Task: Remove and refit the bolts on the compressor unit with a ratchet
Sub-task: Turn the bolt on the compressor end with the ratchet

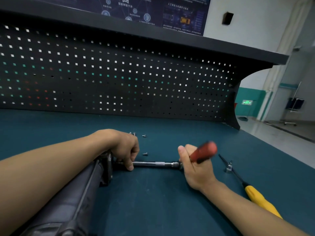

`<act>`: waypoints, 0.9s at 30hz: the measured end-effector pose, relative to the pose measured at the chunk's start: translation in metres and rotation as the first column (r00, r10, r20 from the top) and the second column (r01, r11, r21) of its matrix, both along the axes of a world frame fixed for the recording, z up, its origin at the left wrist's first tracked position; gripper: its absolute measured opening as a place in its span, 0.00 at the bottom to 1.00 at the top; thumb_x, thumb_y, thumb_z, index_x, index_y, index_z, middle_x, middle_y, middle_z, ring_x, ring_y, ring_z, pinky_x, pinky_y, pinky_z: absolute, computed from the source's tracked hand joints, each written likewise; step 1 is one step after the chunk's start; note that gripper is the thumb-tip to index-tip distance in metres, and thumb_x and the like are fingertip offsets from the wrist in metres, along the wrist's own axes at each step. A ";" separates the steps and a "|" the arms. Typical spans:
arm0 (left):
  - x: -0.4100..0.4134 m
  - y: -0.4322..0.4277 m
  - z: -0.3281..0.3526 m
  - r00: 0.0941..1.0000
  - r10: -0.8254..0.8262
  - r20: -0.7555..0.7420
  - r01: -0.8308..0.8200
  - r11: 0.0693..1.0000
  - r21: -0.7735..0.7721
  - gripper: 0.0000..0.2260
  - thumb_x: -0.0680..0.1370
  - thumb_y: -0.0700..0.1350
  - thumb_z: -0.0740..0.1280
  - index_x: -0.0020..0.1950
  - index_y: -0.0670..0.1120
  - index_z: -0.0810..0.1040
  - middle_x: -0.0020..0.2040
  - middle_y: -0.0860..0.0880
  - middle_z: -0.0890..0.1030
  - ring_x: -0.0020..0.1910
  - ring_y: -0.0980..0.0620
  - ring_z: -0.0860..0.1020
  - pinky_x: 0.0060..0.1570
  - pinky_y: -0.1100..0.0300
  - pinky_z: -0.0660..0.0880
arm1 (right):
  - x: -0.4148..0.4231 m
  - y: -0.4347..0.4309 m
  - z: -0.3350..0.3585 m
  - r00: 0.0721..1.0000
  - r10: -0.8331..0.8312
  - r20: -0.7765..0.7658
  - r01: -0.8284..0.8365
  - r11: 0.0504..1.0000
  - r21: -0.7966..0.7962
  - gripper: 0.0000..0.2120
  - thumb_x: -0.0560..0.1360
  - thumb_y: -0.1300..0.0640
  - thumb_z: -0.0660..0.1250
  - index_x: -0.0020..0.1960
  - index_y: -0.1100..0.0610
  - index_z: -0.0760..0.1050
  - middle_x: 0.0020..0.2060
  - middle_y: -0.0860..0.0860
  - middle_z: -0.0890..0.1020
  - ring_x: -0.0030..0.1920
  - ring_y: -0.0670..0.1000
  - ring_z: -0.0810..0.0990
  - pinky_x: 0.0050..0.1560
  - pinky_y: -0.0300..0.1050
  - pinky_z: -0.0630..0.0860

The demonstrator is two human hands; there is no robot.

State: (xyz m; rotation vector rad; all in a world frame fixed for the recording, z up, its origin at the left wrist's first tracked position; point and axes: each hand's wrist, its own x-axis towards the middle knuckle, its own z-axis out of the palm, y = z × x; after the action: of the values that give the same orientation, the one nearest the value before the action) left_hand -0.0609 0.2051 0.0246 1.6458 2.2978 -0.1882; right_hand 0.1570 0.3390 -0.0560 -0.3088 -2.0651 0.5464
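Note:
The dark cylindrical compressor unit (71,198) lies on the teal bench, its end plate pointing right. A chrome extension bar (153,164) runs from that end plate to the ratchet head. My left hand (122,149) rests over the end plate and pinches the bar where it meets the unit. My right hand (194,166) grips the ratchet by its red handle (203,152), which is blurred. Loose bolts lie on the bench: one (145,153) between my hands, one (144,136) further back, and more (133,133) just behind my left hand.
A yellow-handled driver (259,200) lies to the right of my right arm, its shaft crossing a small chrome socket (228,167). A black pegboard (119,79) walls the back of the bench. The bench edge (281,155) falls away to the floor at the right.

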 end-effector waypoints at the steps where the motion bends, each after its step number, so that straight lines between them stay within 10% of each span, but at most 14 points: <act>1: -0.001 0.000 0.000 1.000 0.000 0.006 0.000 1.000 0.000 0.11 0.70 0.51 0.80 0.42 0.51 0.79 0.35 0.56 0.80 0.28 0.60 0.76 0.28 0.68 0.70 | 0.007 -0.002 -0.001 0.999 0.013 0.045 -0.018 0.993 0.120 0.28 0.82 0.39 0.56 0.32 0.59 0.63 0.29 0.51 0.68 0.30 0.54 0.70 0.32 0.51 0.69; 8: -0.001 0.001 -0.001 1.000 0.004 0.025 -0.004 1.000 -0.013 0.11 0.70 0.51 0.80 0.40 0.52 0.79 0.36 0.55 0.82 0.33 0.56 0.78 0.33 0.65 0.72 | 0.031 -0.004 0.005 0.906 -0.094 0.412 -0.131 0.865 0.485 0.25 0.80 0.41 0.59 0.32 0.57 0.65 0.29 0.49 0.70 0.31 0.52 0.69 0.31 0.51 0.71; 12: -0.001 0.002 -0.001 1.000 0.018 0.014 -0.018 1.000 -0.015 0.10 0.70 0.51 0.79 0.43 0.51 0.80 0.43 0.49 0.86 0.32 0.57 0.78 0.32 0.65 0.71 | 0.013 -0.002 0.027 0.856 0.010 0.517 -0.022 1.000 0.016 0.33 0.77 0.31 0.52 0.32 0.57 0.76 0.29 0.51 0.79 0.33 0.50 0.78 0.40 0.47 0.75; 16: -0.001 0.002 -0.001 1.000 0.023 0.003 -0.023 1.000 -0.018 0.10 0.70 0.52 0.79 0.43 0.52 0.80 0.44 0.49 0.86 0.33 0.57 0.78 0.34 0.64 0.71 | -0.024 0.018 0.053 0.845 0.144 0.516 0.081 0.918 -0.389 0.34 0.82 0.41 0.58 0.20 0.54 0.70 0.26 0.51 0.82 0.29 0.45 0.78 0.41 0.43 0.71; 22: -0.003 0.003 -0.002 0.999 0.026 0.028 -0.025 0.999 -0.021 0.11 0.70 0.51 0.80 0.40 0.51 0.78 0.41 0.51 0.83 0.36 0.53 0.79 0.37 0.63 0.73 | -0.060 0.039 0.062 0.765 0.110 0.635 0.294 0.817 -0.496 0.23 0.82 0.47 0.59 0.29 0.54 0.67 0.23 0.52 0.79 0.17 0.46 0.67 0.25 0.39 0.62; 27: -0.004 0.003 -0.002 0.998 0.018 0.054 -0.016 0.999 -0.032 0.11 0.69 0.51 0.80 0.40 0.51 0.79 0.38 0.53 0.82 0.34 0.54 0.79 0.35 0.63 0.73 | -0.074 0.038 0.037 0.784 -0.062 0.618 0.431 0.771 -0.469 0.11 0.80 0.52 0.62 0.41 0.57 0.73 0.27 0.52 0.78 0.29 0.50 0.76 0.32 0.44 0.68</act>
State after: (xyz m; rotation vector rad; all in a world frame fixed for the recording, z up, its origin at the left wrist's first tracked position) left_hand -0.0645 0.2084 0.0228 1.5960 2.2568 -0.1731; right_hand 0.0835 0.3772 -0.0187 -1.2604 -2.3050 1.0194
